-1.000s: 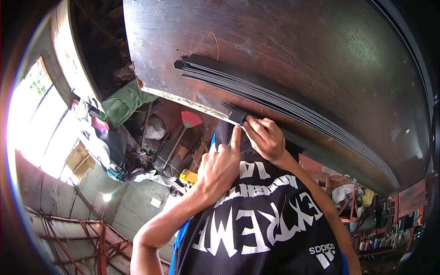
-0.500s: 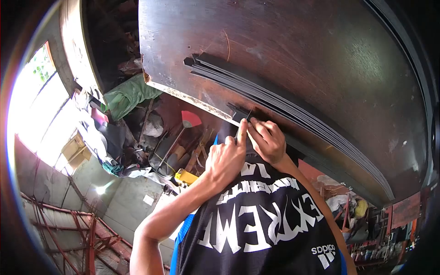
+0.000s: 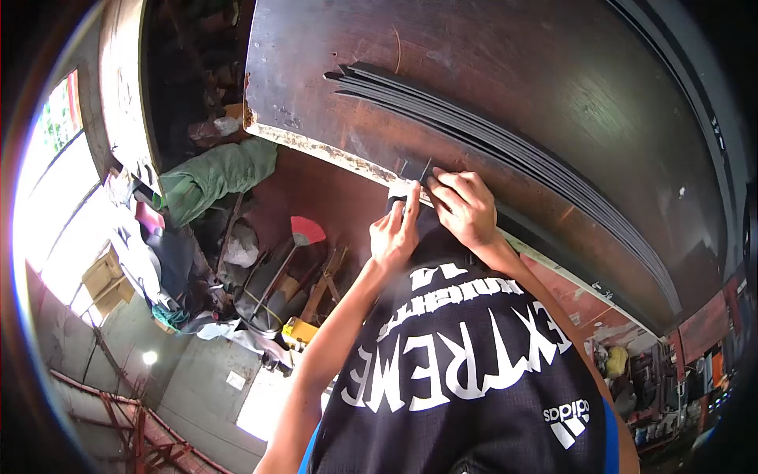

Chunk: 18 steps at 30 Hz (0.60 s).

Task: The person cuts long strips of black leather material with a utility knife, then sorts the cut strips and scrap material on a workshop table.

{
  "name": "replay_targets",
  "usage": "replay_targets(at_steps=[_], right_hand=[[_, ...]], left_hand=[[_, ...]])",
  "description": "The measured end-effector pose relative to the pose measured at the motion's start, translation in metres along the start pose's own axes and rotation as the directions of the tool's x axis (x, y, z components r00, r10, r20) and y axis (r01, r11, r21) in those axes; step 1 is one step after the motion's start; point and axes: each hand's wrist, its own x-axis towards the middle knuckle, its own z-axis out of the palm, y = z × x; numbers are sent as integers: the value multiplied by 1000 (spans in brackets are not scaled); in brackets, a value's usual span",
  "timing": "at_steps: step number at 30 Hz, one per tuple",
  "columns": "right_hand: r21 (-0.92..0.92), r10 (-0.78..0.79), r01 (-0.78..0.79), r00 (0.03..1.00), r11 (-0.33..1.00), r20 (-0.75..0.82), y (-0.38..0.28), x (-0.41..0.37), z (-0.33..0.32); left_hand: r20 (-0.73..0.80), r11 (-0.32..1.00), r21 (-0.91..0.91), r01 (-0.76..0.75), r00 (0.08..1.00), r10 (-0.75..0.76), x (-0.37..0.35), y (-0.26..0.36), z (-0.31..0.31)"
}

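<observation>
A dark grey strip (image 3: 415,169) lies at the front edge of the dark wooden table (image 3: 316,110). My left hand (image 3: 395,233) is at the edge, index finger stretched up against the strip's end and the other fingers curled; what they hold, if anything, is hidden. My right hand (image 3: 467,209) presses bent fingers and thumb onto the strip from the right. A thin upright line, perhaps a blade or a cut edge, shows between both hands. Just beyond lies a bundle of long dark grey strips (image 3: 505,138).
More long strips (image 3: 687,79) run along the table's far right side. Left of the table are a green cloth bundle (image 3: 221,178), a red fan-shaped brush (image 3: 307,230) on a long handle and a yellow object (image 3: 298,332). Cluttered shelves (image 3: 663,395) stand at lower right.
The view has shifted, so table and hands sit a little higher in it. Both hands stay at the strip's end; my left hand's fingers look more upright.
</observation>
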Motion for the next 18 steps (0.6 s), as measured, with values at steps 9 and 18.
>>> replay_targets(at_steps=[9,18], right_hand=[[-2,-9,9,998,1000,-58,-2,0,0],[7,-17,18,999,1000,-40,-2,-3,-1]], left_hand=[[-46,999,32,-25,999,26,2,-2,9],[298,982,172,76,946,-125,29,38,-72]])
